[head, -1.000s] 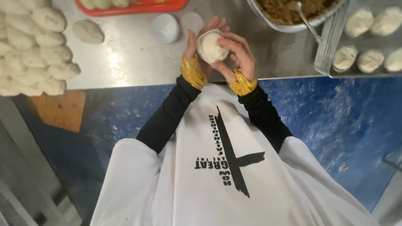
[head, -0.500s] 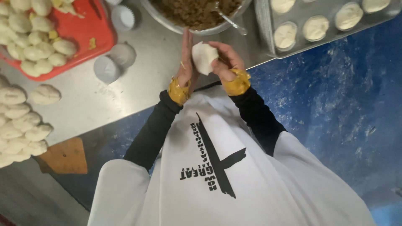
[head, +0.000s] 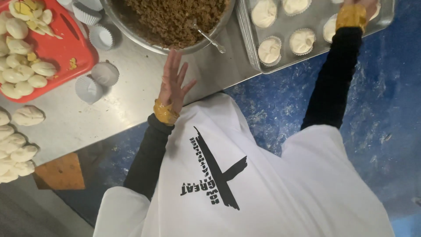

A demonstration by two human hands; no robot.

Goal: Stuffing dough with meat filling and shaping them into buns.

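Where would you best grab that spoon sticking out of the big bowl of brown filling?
Probably by the bare handle end of the spoon, which juts over the bowl's near rim. Come from the open left hand side: its bowl end is buried in the filling.

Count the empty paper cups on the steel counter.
4 whole: empty paper cups side by side below the red tray, one right of it, one above. A fifth seems cropped.
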